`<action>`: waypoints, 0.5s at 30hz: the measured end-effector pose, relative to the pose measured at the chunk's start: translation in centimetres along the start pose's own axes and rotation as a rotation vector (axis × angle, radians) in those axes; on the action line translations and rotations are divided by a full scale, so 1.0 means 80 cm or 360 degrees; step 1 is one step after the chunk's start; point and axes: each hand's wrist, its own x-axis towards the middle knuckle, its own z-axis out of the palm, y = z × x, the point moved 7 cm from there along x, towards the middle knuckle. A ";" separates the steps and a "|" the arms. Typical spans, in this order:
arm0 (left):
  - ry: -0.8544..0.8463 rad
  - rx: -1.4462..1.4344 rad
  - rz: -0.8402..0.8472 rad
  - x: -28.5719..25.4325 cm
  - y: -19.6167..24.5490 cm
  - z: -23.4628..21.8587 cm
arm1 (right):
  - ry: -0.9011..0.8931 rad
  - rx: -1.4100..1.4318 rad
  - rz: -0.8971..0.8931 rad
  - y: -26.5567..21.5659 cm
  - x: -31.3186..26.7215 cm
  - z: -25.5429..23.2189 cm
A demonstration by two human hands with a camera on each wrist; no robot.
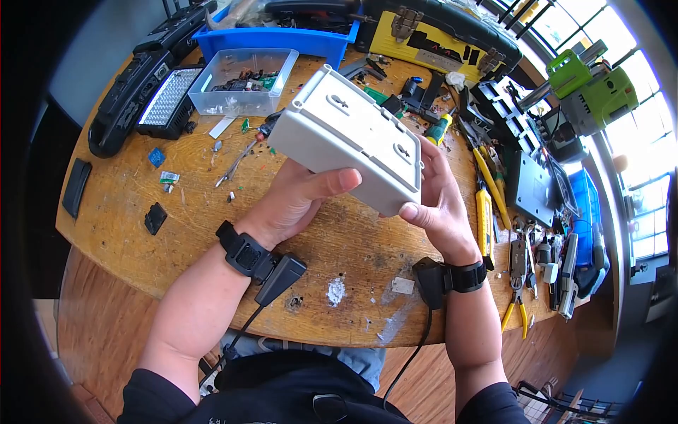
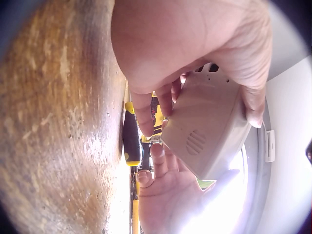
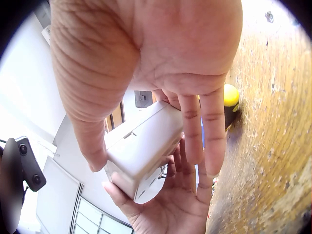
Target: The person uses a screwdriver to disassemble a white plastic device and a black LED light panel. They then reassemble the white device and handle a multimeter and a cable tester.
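A white plastic box (image 1: 353, 152) is held tilted above the wooden bench, its back face with two keyhole slots turned up. My left hand (image 1: 296, 194) grips its left end, thumb along the near side wall and fingers underneath. On the right, my right hand (image 1: 446, 205) holds the other end with the thumb at the near corner and fingers behind it. The left wrist view shows a round slotted vent (image 2: 196, 142) on one wall of the box. In the right wrist view a smooth side of the box (image 3: 146, 146) lies between both hands.
A clear bin (image 1: 244, 102) of small parts and a blue tray (image 1: 304, 44) stand at the back left. Behind is a yellow-black toolbox (image 1: 431, 49). Along the right lie a green-handled screwdriver (image 1: 439, 129), a yellow utility knife (image 1: 484, 222), pliers (image 1: 517, 304) and a green power tool (image 1: 600, 92).
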 end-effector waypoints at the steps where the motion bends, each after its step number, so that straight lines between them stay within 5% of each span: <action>1: -0.0001 -0.0005 0.0004 0.000 0.000 0.000 | 0.0000 0.0005 -0.0014 0.000 0.000 0.000; 15: -0.0007 0.0027 0.0009 0.000 0.001 0.001 | 0.0008 -0.0093 -0.0065 0.001 0.001 -0.004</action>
